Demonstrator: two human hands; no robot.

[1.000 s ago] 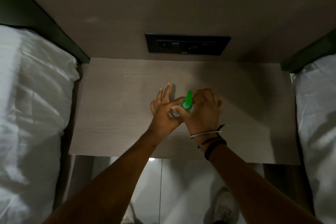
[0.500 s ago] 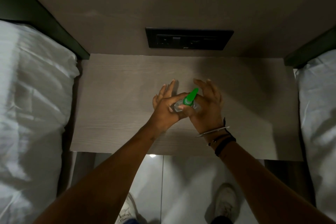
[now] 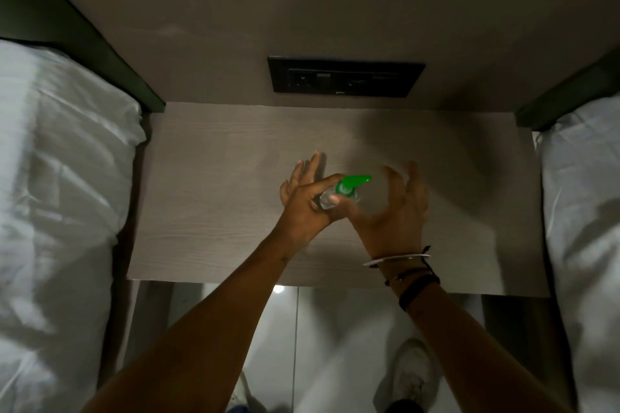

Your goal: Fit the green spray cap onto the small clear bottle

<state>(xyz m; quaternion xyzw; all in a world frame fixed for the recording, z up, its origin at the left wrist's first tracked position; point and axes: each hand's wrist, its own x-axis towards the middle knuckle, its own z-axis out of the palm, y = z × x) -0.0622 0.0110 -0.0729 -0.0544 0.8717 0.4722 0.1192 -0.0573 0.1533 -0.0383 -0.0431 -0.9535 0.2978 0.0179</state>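
Cap (image 3: pixel 352 184) sits on bottle (image 3: pixel 330 198) neck, just right of L hand (image 3: pixel 307 203), which grips the bottle. R hand (image 3: pixel 397 208) splayed wide, holding nothing, beside cap. Prob. seated; tightness unclear, dim view.

The surface (image 3: pixel 208 211) looks like pale matt wood with fine grain. On it, the small clear bottle (image 3: pixel 327 199) is glossy transparent plastic, and its green spray cap (image 3: pixel 352 184) is smooth shiny plastic. Left of the surface, the bedding (image 3: pixel 60 194) is white wrinkled cloth.
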